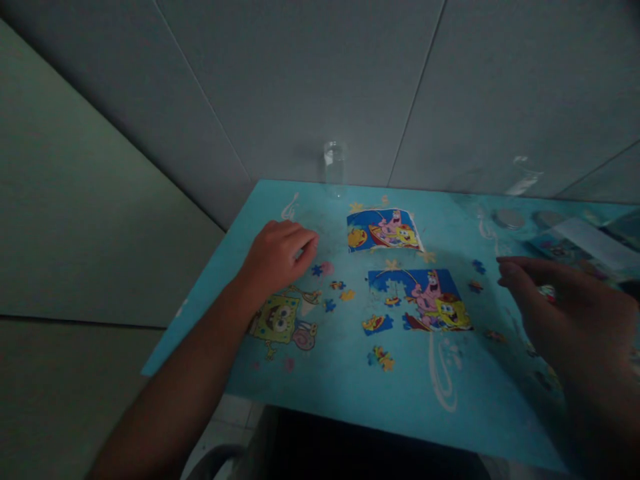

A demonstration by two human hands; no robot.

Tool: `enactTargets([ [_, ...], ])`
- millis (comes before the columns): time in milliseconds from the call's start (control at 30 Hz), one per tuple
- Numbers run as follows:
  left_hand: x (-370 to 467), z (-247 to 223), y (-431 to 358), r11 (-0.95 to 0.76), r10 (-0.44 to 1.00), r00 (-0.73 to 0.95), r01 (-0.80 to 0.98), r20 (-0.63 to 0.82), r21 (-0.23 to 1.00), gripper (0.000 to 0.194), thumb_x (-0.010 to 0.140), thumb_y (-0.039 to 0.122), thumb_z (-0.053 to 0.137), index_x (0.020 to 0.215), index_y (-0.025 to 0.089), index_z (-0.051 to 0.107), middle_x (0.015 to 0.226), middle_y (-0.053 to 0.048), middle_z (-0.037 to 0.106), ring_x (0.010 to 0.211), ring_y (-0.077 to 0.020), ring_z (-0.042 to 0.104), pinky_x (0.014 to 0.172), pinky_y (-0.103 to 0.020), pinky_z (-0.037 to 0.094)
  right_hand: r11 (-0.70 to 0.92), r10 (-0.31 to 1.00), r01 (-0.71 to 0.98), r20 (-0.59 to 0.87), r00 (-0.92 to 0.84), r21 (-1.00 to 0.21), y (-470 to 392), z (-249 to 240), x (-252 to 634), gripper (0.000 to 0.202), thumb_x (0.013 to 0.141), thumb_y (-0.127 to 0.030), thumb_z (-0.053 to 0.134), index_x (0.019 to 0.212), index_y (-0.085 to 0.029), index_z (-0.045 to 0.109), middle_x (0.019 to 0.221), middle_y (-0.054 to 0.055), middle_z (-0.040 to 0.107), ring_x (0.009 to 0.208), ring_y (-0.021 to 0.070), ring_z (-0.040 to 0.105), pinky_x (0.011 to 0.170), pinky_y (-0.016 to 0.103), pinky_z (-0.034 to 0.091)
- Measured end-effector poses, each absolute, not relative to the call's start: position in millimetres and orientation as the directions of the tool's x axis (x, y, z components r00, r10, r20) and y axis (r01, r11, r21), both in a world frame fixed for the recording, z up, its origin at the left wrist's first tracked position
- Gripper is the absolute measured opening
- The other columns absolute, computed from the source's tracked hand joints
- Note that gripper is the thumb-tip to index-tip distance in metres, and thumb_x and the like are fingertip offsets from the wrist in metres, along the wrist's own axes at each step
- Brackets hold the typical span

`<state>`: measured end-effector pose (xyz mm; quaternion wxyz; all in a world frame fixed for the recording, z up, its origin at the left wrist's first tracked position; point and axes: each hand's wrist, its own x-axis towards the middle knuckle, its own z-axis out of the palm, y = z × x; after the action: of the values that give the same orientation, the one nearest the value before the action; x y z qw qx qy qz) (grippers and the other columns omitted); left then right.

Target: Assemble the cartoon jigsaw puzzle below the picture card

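My left hand (284,253) rests at the table's left part in a loose fist, thumb against the index finger, and nothing shows in it. Over the right side, my right hand (570,320) has thumb and index finger pinched together; whatever they hold, if anything, is hidden. Between the hands lies a partly joined cartoon jigsaw puzzle (433,300), with gaps at its left. A joined puzzle section (377,325) lies just below those gaps, and a loose yellow-blue piece cluster (383,359) is nearer me. Behind is a reference picture (384,230) of the same scene.
Several loose pieces (329,305) lie right of my left hand, and others (475,287) near my right. A clear jar (335,170) stands by the wall; another clear container (524,177) is at back right, near round lids (509,218) and a printed packet (565,247).
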<state>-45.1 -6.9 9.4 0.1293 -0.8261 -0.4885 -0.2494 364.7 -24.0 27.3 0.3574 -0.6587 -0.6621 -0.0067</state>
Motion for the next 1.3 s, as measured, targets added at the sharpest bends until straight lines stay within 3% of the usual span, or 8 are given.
enactTargets([
  [267,-46.5,7.4,-6.5,-0.488,0.769,0.410,0.872,0.489,0.035,0.020,0.099,0.023,0.051,0.093,0.019,0.069,0.083,-0.003,0.070,0.079,-0.0182,0.064,0.077,-0.035,0.045,0.115,0.893,0.893,0.439,0.099,-0.436,-23.2,28.1,363.3,0.030,0.089,-0.050,0.070,0.101,-0.025,0.081,0.077,0.005,0.076,0.060,0.0214,0.065,0.061,0.035,0.046],
  [467,-45.4,10.0,-7.7,-0.485,0.794,0.429,0.874,0.430,0.025,0.021,0.100,0.024,0.049,0.093,0.019,0.069,0.084,-0.003,0.070,0.082,-0.0186,0.064,0.079,-0.036,0.045,0.140,0.897,0.881,0.434,0.080,-0.451,-21.7,25.2,364.1,0.027,0.089,-0.050,0.070,0.098,-0.026,0.080,0.084,0.005,0.078,0.070,0.0240,0.070,0.064,0.036,0.048],
  [1100,-40.6,3.6,-8.0,-0.536,0.791,0.506,0.844,0.343,-0.009,0.025,0.103,0.027,0.047,0.093,0.020,0.069,0.081,-0.002,0.067,0.082,-0.0188,0.063,0.078,-0.036,0.044,0.175,0.899,0.862,0.435,0.058,-0.476,-22.7,22.5,359.9,0.035,0.088,-0.054,0.068,0.099,-0.024,0.080,0.088,0.003,0.079,0.059,0.0188,0.067,0.065,0.033,0.051],
  [1300,-39.4,3.3,-7.5,-0.552,0.781,0.523,0.834,0.341,-0.015,0.025,0.102,0.027,0.048,0.090,0.020,0.069,0.078,-0.002,0.066,0.079,-0.0185,0.061,0.074,-0.035,0.043,0.190,0.909,0.856,0.415,0.032,-0.482,-25.4,25.7,356.0,0.031,0.090,-0.048,0.068,0.101,-0.022,0.080,0.092,0.006,0.080,0.063,0.0204,0.068,0.072,0.035,0.053],
])
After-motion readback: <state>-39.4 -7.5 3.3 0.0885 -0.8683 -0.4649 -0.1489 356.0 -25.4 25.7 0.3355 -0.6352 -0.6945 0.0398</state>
